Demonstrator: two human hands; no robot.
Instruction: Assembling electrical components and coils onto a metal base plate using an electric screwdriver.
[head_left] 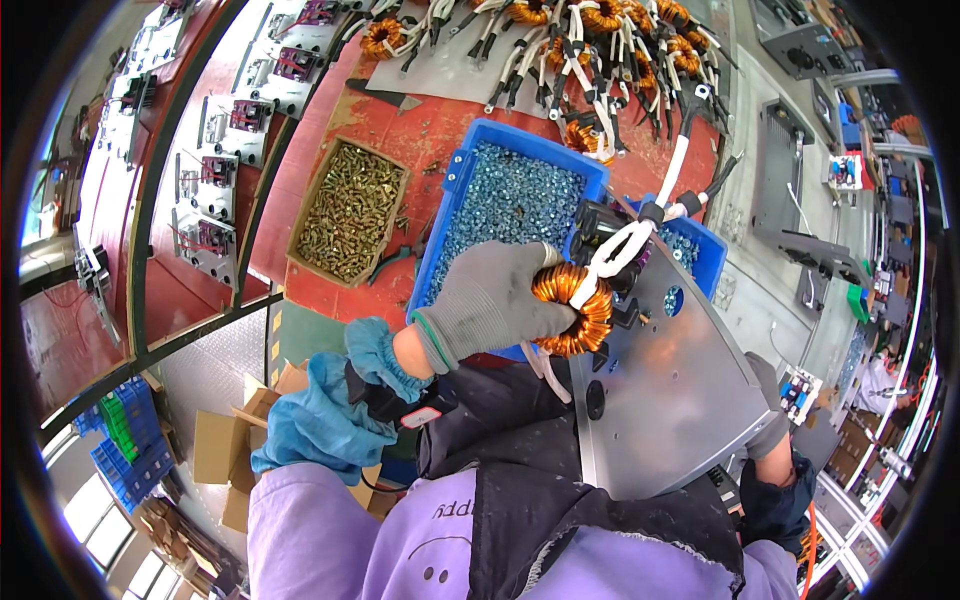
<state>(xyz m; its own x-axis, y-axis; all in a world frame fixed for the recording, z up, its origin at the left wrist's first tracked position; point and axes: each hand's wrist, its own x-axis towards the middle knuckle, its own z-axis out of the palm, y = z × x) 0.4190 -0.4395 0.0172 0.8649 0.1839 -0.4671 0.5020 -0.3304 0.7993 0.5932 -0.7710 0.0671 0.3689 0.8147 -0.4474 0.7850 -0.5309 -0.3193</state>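
My left hand, in a grey work glove, is closed around a copper-wound toroidal coil. White sleeved leads rise from the coil, tipped with ring terminals and black sleeving. The coil is held against the upper left part of a grey sheet-metal panel with black components on it. The panel is tilted across my lap. At its right edge my right hand, also gloved, grips the metal; most of its fingers are hidden behind the panel.
A blue bin of small silvery nuts and a cardboard box of brass-coloured screws stand on the red worktop. More toroidal coils lie at the back. Pliers rest between the bins. Assembled panels line a rack at left.
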